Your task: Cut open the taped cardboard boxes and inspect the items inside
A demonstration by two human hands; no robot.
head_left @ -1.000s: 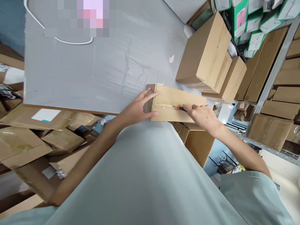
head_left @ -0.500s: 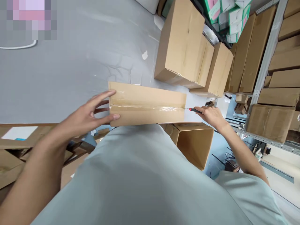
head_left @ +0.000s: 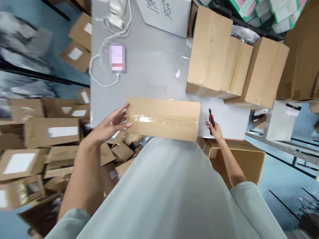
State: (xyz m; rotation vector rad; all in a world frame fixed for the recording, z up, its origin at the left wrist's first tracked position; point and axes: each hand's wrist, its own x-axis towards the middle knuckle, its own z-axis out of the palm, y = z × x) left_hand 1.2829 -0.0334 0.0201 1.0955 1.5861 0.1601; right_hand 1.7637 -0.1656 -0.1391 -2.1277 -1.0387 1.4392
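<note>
A long, closed cardboard box [head_left: 164, 111] lies at the near edge of the grey table, with clear shiny tape along its lengthwise seam. My left hand [head_left: 109, 123] grips its left end, thumb and fingertips on the cardboard. Off the box's right end, and apart from it, is my right hand [head_left: 214, 129], closed around a black and red utility knife [head_left: 211, 121]. The knife points away from me; whether its blade is out I cannot make out.
Several taped cardboard boxes [head_left: 210, 49] stand at the table's back right. A phone-like device [head_left: 117, 58] with a white cable lies at the left. Below the table, an open carton [head_left: 245, 162] stands at right, and many cardboard boxes [head_left: 62, 132] are piled at left.
The knife has come away from the right end of the box's seam and now points away from me. My left hand stays on the left end. The head view has shifted, showing more at left.
</note>
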